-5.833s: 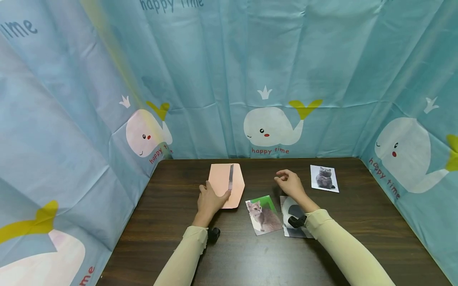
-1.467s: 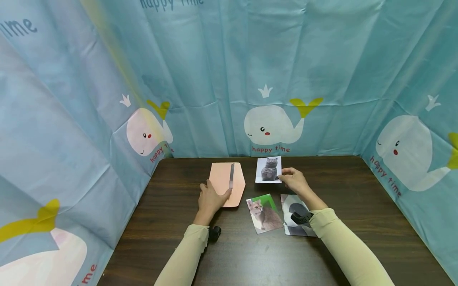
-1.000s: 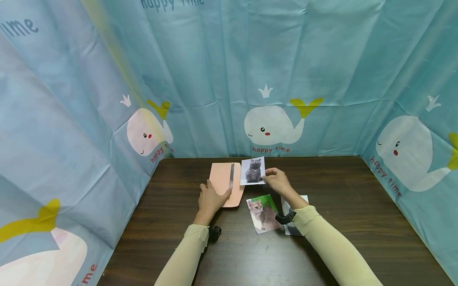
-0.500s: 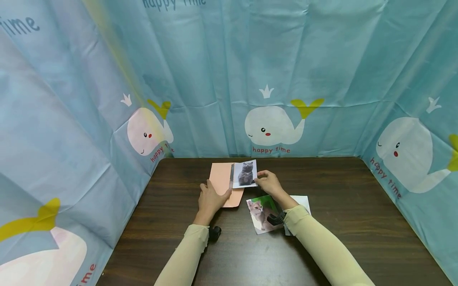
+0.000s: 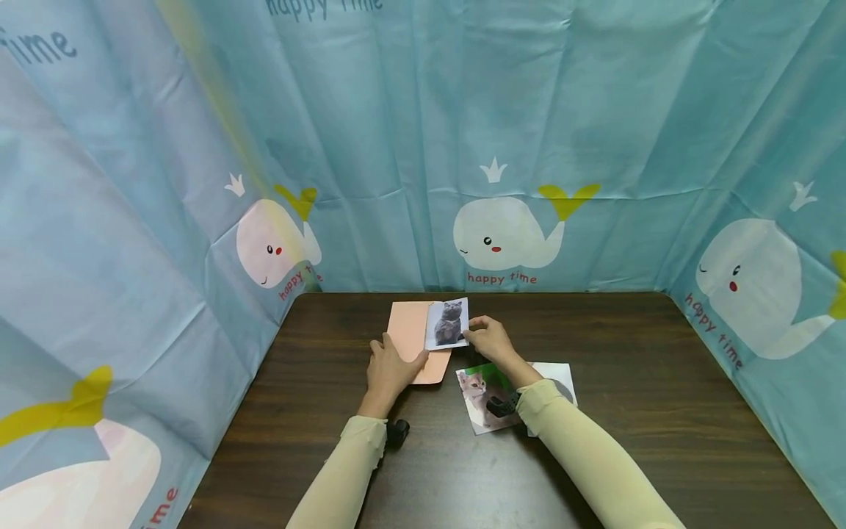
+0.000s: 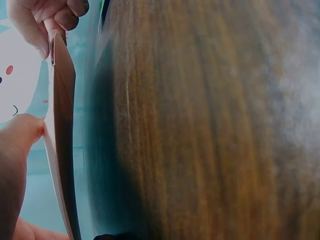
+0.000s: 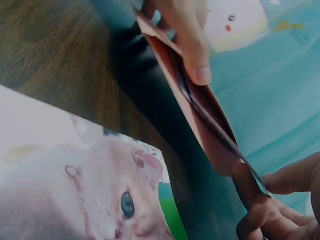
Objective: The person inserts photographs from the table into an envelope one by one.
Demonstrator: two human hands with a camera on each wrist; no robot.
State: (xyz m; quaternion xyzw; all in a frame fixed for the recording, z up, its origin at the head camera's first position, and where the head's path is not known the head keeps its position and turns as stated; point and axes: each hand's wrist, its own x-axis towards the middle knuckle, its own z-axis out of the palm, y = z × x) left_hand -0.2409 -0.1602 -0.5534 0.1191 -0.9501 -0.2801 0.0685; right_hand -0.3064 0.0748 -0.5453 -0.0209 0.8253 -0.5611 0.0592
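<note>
Cream-sleeved right arm (image 5: 581,443) partly hides the kitten photo (image 5: 477,400) near the envelope (image 5: 407,323).

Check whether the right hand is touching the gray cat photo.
Touching: the right wrist view shows the right hand pinching the gray cat photo by its edge, between thumb and finger.

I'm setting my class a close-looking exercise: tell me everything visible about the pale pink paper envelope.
The pale pink paper envelope looks plain and thin, its unfolded, taper-cornered flap pointing right in the head view. The person's left grip holds its near-left part, thumb on top; the wrist views suggest it is lifted off the dark wood-look table. It gapes open, and the white photo print of a grey cat sits edge-first at the opening, covering part of the flap.
</note>
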